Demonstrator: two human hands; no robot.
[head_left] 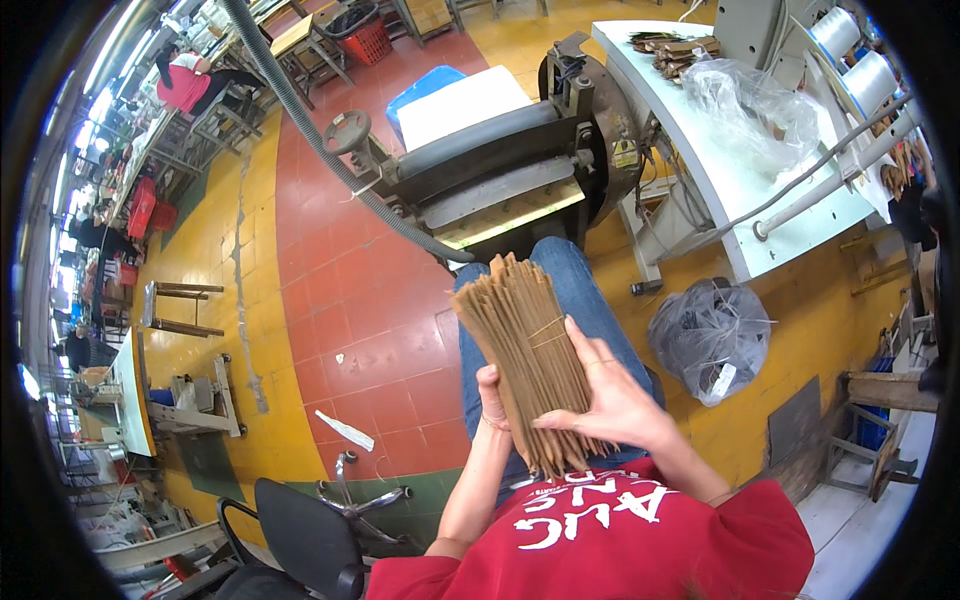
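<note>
Across my lap lies a thick bundle of long, thin brown strips (530, 370), with a thin band around its upper part. The strips look like leather, though I cannot be sure of the material. My left hand (492, 405) grips the bundle's left side, thumb up along the edge and most fingers hidden beneath. From the right, my right hand (605, 400) holds it with the thumb laid across the lower strips and the index finger along the side near the band. The bundle's far ends are uneven.
Just ahead of my knees stands a roller machine (480, 160) with a handwheel (348, 132). On the right, a white worktable (770, 215) bears plastic wrap and more brown strips (685, 55). A filled clear plastic bag (712, 340) sits on the floor; a black chair (305, 535) is at lower left.
</note>
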